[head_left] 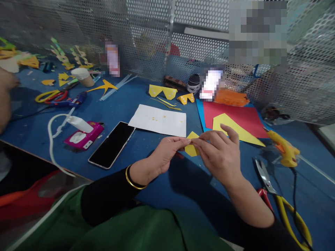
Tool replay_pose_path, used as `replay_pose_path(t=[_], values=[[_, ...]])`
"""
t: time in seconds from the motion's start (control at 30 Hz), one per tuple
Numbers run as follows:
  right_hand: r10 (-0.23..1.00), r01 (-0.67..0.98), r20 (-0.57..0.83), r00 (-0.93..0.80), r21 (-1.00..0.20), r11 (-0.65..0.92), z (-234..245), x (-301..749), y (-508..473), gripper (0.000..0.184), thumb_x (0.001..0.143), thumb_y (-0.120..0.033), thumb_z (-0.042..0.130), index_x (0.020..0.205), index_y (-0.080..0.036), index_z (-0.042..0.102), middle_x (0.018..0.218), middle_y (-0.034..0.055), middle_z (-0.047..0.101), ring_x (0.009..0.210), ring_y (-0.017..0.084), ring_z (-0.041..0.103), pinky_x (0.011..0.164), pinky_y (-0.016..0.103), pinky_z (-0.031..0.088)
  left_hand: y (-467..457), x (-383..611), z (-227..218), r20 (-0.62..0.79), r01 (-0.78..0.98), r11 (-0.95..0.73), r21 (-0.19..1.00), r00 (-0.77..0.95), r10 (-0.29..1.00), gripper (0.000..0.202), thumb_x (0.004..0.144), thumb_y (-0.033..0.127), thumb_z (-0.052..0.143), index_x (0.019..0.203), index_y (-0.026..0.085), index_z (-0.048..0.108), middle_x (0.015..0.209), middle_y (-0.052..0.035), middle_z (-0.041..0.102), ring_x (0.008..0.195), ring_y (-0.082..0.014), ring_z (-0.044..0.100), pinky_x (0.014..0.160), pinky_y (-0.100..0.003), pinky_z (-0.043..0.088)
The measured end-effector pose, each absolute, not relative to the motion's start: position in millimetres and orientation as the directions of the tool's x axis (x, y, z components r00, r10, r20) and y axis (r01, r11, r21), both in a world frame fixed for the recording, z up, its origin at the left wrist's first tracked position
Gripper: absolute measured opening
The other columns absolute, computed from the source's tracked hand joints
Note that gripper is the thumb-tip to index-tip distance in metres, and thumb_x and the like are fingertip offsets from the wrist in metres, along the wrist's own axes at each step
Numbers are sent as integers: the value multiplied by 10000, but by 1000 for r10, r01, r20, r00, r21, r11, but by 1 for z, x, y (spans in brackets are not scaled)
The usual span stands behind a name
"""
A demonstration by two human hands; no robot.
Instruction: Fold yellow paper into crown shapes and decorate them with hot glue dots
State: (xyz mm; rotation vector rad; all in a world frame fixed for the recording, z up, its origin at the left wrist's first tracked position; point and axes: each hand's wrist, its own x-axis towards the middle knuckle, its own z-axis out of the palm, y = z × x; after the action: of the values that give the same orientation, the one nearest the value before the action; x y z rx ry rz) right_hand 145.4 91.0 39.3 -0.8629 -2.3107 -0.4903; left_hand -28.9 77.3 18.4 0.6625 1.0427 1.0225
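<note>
A small piece of yellow paper [192, 150] is pinched between my two hands above the blue table. My left hand [166, 153] grips its left side between thumb and fingers. From the right, my right hand [221, 153] pinches the same piece at its upper edge, index finger and thumb together, with another finger raised. Just beyond lies a white sheet [162, 120] with a few tiny yellow bits on it. A larger yellow cut sheet [235, 130] rests on red paper [242, 115] behind my right hand.
Left are a black-screened phone [112, 144], a magenta power socket [85, 136] and a white cable. Scissors [267, 181] and a yellow glue gun [285, 150] lie right. Yellow cut-outs [162, 92] stand behind the white sheet, before a perforated metal screen [146, 35]. Another person's arm [5, 97] shows far left.
</note>
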Motion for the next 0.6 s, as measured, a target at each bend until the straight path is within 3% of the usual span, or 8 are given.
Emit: replay_pose_path(t=[0.13,0.4,0.6], values=[[468,680,659,-590,93,727,40,144,89,133,921,-153,626,993,-217,716,909,33,721,866,186,636,1074,444,373,78,-30,19,-374,-406,396,824,137,917,105,738,269,782,776,172,773,733,-9,648,690,-110,544,560,-205,414],[527,644,666,-528,-91,759,41,143,87,143,936,-185,616,1008,-222,734,885,21,703,843,172,635,1059,460,380,78,-30,19,-361,-415,390,822,150,920,110,747,256,779,798,159,773,810,-33,703,728,-120,609,583,-203,457],[548,647,663,-510,-124,752,41,143,86,151,942,-192,610,1020,-244,729,899,10,702,850,163,647,1068,458,384,78,-30,20,-362,-408,387,827,141,921,90,743,240,775,775,156,769,814,-37,704,725,-115,609,580,-201,472]])
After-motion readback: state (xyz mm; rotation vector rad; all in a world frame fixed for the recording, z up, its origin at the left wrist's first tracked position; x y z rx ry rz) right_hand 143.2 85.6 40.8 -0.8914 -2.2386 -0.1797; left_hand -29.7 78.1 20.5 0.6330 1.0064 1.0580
